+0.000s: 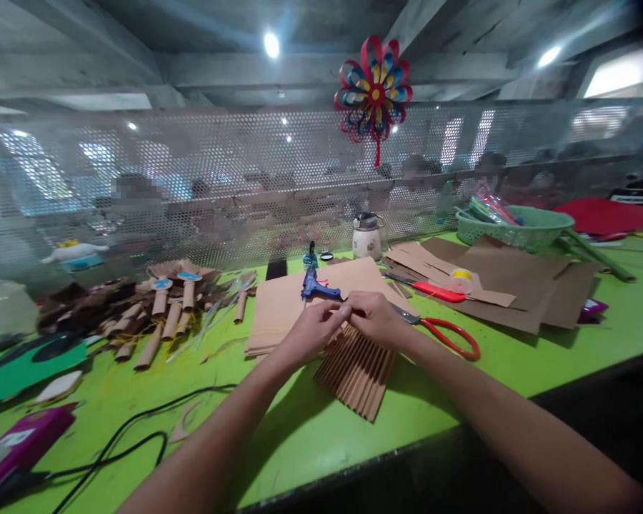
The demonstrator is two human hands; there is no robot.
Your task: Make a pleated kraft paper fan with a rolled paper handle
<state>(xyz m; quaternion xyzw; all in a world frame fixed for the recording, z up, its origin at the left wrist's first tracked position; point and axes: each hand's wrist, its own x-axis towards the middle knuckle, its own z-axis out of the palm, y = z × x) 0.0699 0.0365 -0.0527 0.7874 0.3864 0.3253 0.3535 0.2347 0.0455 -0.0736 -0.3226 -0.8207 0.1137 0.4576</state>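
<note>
At two o'clock, a green basket (496,234) holds a glossy bundle (489,207); left hand (317,326) and right hand (374,314) pinch pleated paper (356,375).

Pleated paper (358,375): brown, folded into narrow parallel ridges. Upper end is gathered and pinched between left hand (321,325) and right hand (376,318), mostly hidden there. Lower end is fanned wider, zigzag edge exposed, tilted toward the front edge of green table (519,368). Table contact can't be confirmed.
</note>
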